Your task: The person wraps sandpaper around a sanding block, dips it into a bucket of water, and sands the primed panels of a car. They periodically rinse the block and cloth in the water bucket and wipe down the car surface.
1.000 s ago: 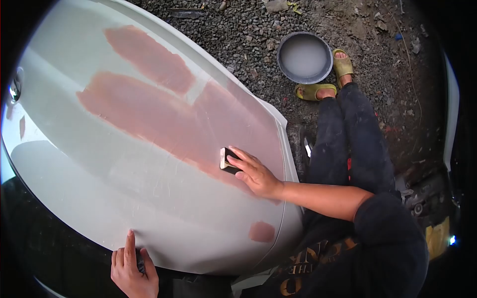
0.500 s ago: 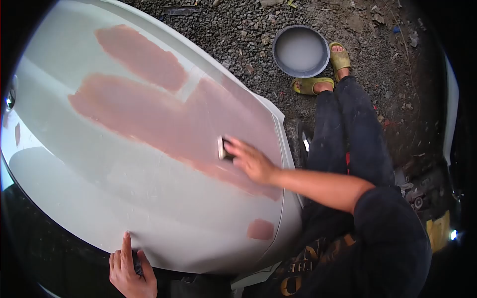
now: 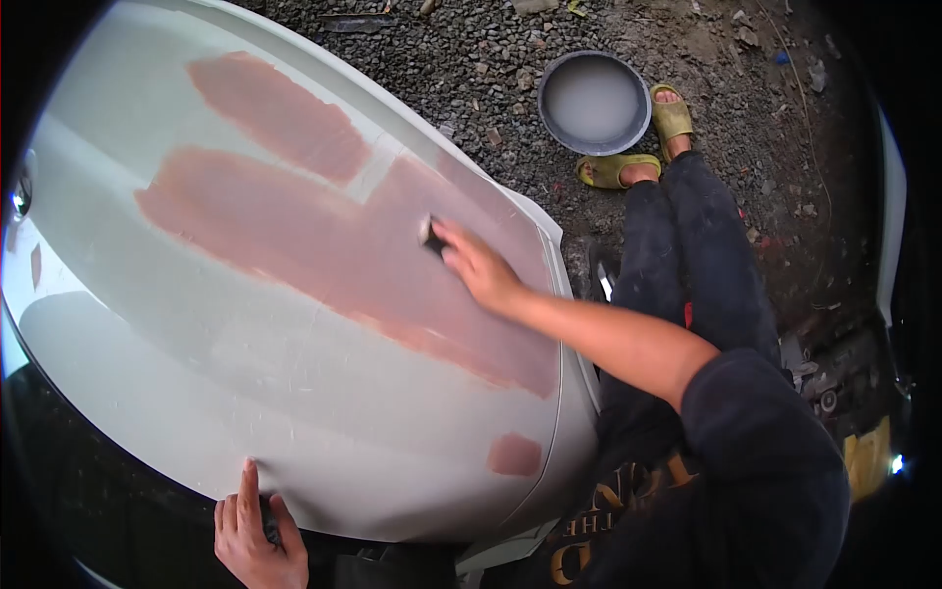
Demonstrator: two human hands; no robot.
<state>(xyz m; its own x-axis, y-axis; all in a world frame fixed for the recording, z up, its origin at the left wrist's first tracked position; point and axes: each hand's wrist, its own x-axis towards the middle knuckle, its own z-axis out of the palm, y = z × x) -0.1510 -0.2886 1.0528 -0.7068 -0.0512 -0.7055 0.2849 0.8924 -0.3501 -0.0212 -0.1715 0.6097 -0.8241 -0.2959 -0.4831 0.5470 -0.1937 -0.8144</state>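
Note:
My right hand (image 3: pixel 485 275), slightly blurred, holds a small dark block with a pale face (image 3: pixel 428 234) against the reddish-brown patch (image 3: pixel 324 240) on the pale car panel (image 3: pixel 265 363). Its fingers lie over the block. At the lower left, my left hand (image 3: pixel 257 535) rests at the panel's edge, the index finger stretched onto the surface and the thumb apart. Something dark shows between thumb and index finger; I cannot make out what it is. A separate reddish patch (image 3: pixel 280 113) lies farther up, and a small one (image 3: pixel 514 455) sits near the right seam.
A round dark basin (image 3: pixel 595 103) of cloudy liquid stands on the gravel (image 3: pixel 471 79), beside my feet in green sandals (image 3: pixel 618 171). Dark glass (image 3: pixel 69 471) borders the panel at the lower left. A yellowish object (image 3: pixel 867 459) lies at the far right.
My right hand and the block have moved up across the reddish patch. My left hand has stayed at the panel's edge. The whole view has shifted slightly.

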